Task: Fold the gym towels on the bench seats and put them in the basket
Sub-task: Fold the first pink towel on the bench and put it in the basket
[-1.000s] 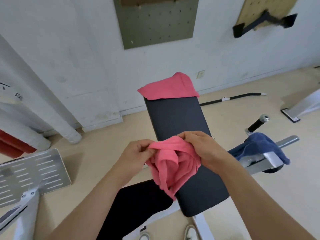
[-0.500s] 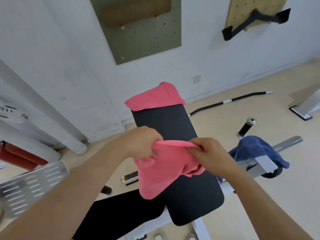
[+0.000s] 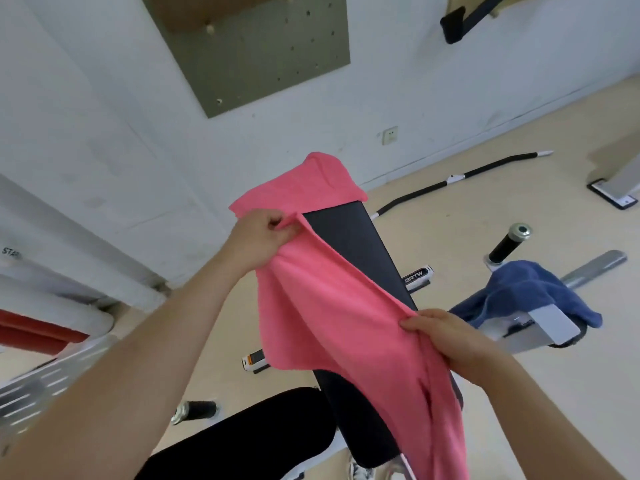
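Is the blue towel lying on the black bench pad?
No, the blue towel hangs over a metal frame beside the black bench pad.

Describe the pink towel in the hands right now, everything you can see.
The held pink towel is soft, terry-looking, plain pink, opened out and stretched slantwise above the black bench pad. The left hand pinches its far upper corner; the right hand grips the near edge, bunched into folds. The middle sags slack, and a tail hangs below the right hand, out of frame. Whether it touches the second pink towel on the pad's far end cannot be told.
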Motion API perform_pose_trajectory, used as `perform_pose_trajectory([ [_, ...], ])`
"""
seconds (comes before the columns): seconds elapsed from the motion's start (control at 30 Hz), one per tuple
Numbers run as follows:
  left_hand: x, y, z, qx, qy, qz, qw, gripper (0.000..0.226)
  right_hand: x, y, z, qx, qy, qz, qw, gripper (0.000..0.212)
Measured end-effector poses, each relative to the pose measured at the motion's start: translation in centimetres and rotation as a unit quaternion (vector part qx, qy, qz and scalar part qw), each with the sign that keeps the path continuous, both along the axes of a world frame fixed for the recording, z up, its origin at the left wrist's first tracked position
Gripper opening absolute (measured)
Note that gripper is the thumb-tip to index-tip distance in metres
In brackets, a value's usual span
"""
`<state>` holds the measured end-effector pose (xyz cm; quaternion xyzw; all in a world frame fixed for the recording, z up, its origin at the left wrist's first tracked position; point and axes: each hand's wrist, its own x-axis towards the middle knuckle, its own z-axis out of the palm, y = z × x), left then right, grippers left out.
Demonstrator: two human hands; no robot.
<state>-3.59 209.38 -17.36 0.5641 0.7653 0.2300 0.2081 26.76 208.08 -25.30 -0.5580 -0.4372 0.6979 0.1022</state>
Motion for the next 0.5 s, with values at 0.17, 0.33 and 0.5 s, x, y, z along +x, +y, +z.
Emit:
perform_pose_trajectory([
  [0.17, 0.8, 10.1, -10.1, -0.001, 0.070, -0.031, 0.997, 0.028, -4.7, 6.9, -8.4, 0.157, -0.199, -0.026, 0.967, 0.027],
  [0.33, -2.3, 8.6, -18.7, 0.068, 0.039, 0.044, 0.996, 0.045, -7.7, 10.5, -16.5, 0.239, -0.403, 0.104, 0.878, 0.021],
  [0.5, -5.6, -0.8, -25.5, -0.037, 0.113, 0.130, 0.984, 0.037, -12.3, 14.6, -18.3, 0.370, -0.352, 0.068, 0.857, 0.045],
])
